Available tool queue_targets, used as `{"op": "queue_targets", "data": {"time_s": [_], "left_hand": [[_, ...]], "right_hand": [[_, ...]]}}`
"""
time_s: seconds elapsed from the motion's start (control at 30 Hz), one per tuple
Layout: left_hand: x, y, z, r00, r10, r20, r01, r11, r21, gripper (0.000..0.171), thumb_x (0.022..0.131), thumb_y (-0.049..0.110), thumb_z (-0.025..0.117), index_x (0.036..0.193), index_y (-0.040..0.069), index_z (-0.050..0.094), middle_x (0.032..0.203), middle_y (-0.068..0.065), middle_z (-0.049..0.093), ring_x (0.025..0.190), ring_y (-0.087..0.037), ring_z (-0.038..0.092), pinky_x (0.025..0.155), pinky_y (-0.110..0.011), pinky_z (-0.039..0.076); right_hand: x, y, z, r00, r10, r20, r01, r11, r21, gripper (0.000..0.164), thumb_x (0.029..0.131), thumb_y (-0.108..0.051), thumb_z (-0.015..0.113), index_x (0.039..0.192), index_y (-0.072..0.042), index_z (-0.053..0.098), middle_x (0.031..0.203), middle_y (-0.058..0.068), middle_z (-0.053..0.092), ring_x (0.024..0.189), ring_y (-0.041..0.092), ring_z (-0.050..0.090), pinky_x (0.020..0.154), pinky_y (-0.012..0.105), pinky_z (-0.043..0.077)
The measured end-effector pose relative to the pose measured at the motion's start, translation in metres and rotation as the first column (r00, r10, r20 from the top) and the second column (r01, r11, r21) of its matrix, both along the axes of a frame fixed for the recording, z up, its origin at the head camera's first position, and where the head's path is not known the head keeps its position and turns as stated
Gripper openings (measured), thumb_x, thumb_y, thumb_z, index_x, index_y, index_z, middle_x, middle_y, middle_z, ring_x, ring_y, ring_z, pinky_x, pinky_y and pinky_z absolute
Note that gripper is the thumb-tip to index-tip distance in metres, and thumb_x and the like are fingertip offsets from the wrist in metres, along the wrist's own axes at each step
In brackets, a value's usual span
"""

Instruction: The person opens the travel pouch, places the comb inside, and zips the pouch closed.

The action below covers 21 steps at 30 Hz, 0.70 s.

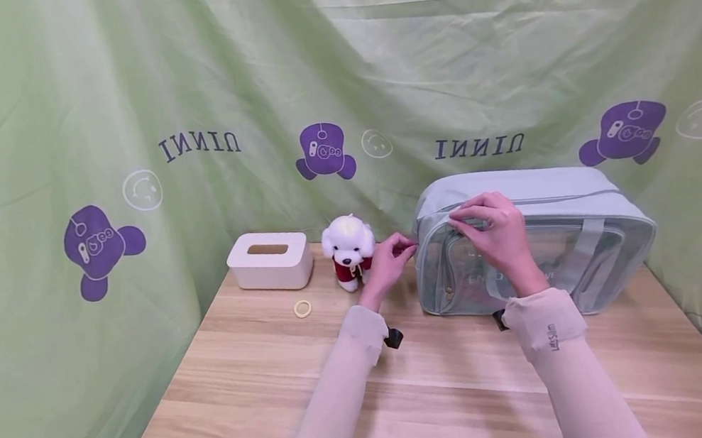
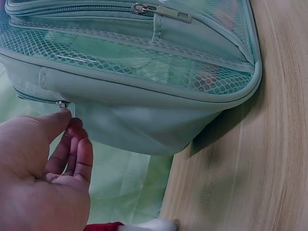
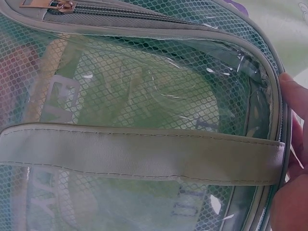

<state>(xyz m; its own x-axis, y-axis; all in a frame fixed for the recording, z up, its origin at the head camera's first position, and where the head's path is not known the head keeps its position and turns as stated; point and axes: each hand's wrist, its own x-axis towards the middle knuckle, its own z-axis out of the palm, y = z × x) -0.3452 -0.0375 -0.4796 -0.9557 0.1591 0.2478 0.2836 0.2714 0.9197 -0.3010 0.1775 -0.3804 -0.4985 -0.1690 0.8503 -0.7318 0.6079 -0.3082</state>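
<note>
A pale green toiletry bag (image 1: 515, 191) with a clear front, mesh and a strap stands on the table at the right. My left hand (image 1: 387, 261) is at the bag's left end. Its thumb and forefinger pinch a zipper pull (image 2: 73, 109) on the side, mostly covered by the fingertips in the left wrist view. My right hand (image 1: 499, 235) holds the bag's piped top front edge near the upper left corner; in the right wrist view its fingers (image 3: 296, 96) sit at that edge. Another zipper pull (image 3: 62, 6) lies on the front pocket.
A white plush dog (image 1: 348, 237) in red clothing stands just left of my left hand. Farther left are a white tissue box (image 1: 272, 266) and a small yellowish ring (image 1: 302, 302) on the wooden table (image 1: 265, 378). A green printed curtain (image 1: 246, 80) hangs behind.
</note>
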Motion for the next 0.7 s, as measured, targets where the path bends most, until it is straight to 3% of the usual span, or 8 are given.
{"op": "queue_targets", "data": {"time_s": [0.1, 0.2, 0.3, 0.4, 0.5, 0.6, 0.7], "left_hand": [[0.002, -0.002, 0.004, 1.0, -0.014, -0.008, 0.013, 0.998, -0.058, 0.017, 0.1, 0.009, 0.067, 0.116, 0.003, 0.07, 0.116, -0.015, 0.073, 0.104, -0.023, 0.07, 0.091, -0.028, 0.058], [0.008, -0.006, 0.012, 0.998, -0.032, -0.057, 0.02, 0.98, -0.199, 0.03, 0.102, 0.013, 0.065, 0.131, 0.006, 0.066, 0.128, -0.014, 0.069, 0.114, -0.027, 0.068, 0.098, -0.032, 0.057], [0.02, -0.011, 0.026, 0.987, -0.067, -0.147, 0.008, 0.929, -0.371, 0.042, 0.103, 0.019, 0.064, 0.144, 0.01, 0.058, 0.14, -0.012, 0.064, 0.127, -0.027, 0.063, 0.109, -0.038, 0.052], [0.035, -0.022, 0.047, 0.958, -0.128, -0.258, -0.028, 0.85, -0.525, 0.052, 0.104, 0.028, 0.064, 0.152, 0.015, 0.05, 0.152, -0.007, 0.056, 0.14, -0.027, 0.053, 0.12, -0.043, 0.041], [0.051, -0.043, 0.068, 0.907, -0.196, -0.372, -0.118, 0.731, -0.672, 0.062, 0.103, 0.041, 0.061, 0.159, 0.023, 0.04, 0.165, -0.002, 0.041, 0.152, -0.026, 0.038, 0.128, -0.047, 0.026], [0.066, -0.074, 0.081, 0.851, -0.237, -0.468, -0.269, 0.569, -0.777, 0.071, 0.102, 0.057, 0.054, 0.163, 0.032, 0.03, 0.171, 0.003, 0.026, 0.16, -0.025, 0.021, 0.13, -0.051, 0.014], [0.08, -0.111, 0.086, 0.821, -0.241, -0.518, -0.387, 0.434, -0.814, 0.078, 0.098, 0.07, 0.047, 0.164, 0.036, 0.023, 0.173, 0.005, 0.018, 0.162, -0.025, 0.006, 0.13, -0.055, 0.002]], "right_hand": [[0.001, -0.001, 0.002, 1.0, -0.004, 0.013, 0.003, 1.0, 0.002, 0.018, 0.073, 0.002, 0.09, 0.088, -0.003, 0.082, 0.089, 0.014, 0.075, 0.085, 0.032, 0.062, 0.078, 0.039, 0.043], [0.007, 0.0, 0.005, 0.999, 0.002, 0.037, -0.003, 1.0, 0.016, 0.019, 0.074, 0.002, 0.089, 0.092, -0.003, 0.081, 0.094, 0.015, 0.076, 0.09, 0.033, 0.063, 0.081, 0.04, 0.045], [0.018, 0.006, 0.01, 0.999, 0.001, 0.049, -0.003, 0.999, 0.05, 0.026, 0.077, 0.001, 0.088, 0.101, -0.003, 0.08, 0.105, 0.015, 0.075, 0.102, 0.036, 0.064, 0.09, 0.044, 0.047], [0.033, 0.017, 0.015, 1.0, -0.027, 0.016, 0.025, 0.994, 0.109, 0.037, 0.083, -0.01, 0.085, 0.118, -0.007, 0.077, 0.123, 0.015, 0.072, 0.116, 0.039, 0.062, 0.101, 0.048, 0.047], [0.051, 0.036, 0.018, 0.994, -0.081, -0.07, 0.093, 0.975, 0.202, 0.048, 0.095, -0.037, 0.074, 0.135, -0.012, 0.068, 0.142, 0.014, 0.064, 0.129, 0.041, 0.055, 0.115, 0.051, 0.039], [0.069, 0.058, 0.016, 0.973, -0.132, -0.187, 0.184, 0.938, 0.293, 0.065, 0.1, -0.063, 0.054, 0.143, -0.015, 0.062, 0.153, 0.012, 0.055, 0.142, 0.039, 0.047, 0.126, 0.054, 0.023], [0.086, 0.078, 0.01, 0.943, -0.161, -0.291, 0.255, 0.911, 0.324, 0.074, 0.099, -0.072, 0.043, 0.144, -0.017, 0.062, 0.156, 0.011, 0.052, 0.151, 0.031, 0.039, 0.129, 0.055, 0.013]]}}
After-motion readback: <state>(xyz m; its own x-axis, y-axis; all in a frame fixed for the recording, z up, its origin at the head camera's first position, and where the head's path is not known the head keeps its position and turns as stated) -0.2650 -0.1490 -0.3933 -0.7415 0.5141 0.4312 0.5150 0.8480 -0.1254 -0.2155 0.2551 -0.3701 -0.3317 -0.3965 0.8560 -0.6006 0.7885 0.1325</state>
